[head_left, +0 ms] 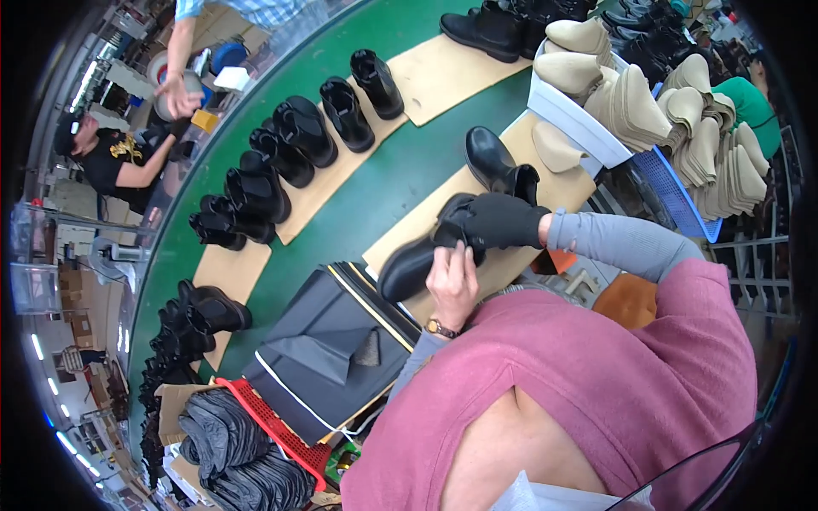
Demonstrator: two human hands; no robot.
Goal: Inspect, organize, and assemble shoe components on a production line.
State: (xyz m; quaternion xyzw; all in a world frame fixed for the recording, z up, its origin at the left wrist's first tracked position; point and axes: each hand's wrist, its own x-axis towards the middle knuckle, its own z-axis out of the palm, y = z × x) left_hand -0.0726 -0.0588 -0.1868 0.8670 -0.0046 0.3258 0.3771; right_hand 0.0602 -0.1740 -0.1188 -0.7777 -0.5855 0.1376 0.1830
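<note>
A black ankle boot (407,269) lies on a tan board (511,255) in front of me, its toe pointing left. My right hand (503,221), in a black glove and grey sleeve, is closed round the boot's upper part near the opening. Bare and with a watch at the wrist, my left hand (452,283) pinches at the near edge of that opening. What lies between its fingertips is too small to make out. Just beyond my right hand, a second black boot (492,159) rests on the board, beside a loose beige insole-shaped piece (558,147).
Black boots (298,128) stand in a row on tan boards along the green bench (366,187). Beige shaped pieces (626,106) fill a white bin and blue basket (677,192) at right. Dark sheets (328,341) and a red basket (277,426) lie left. Other people work across.
</note>
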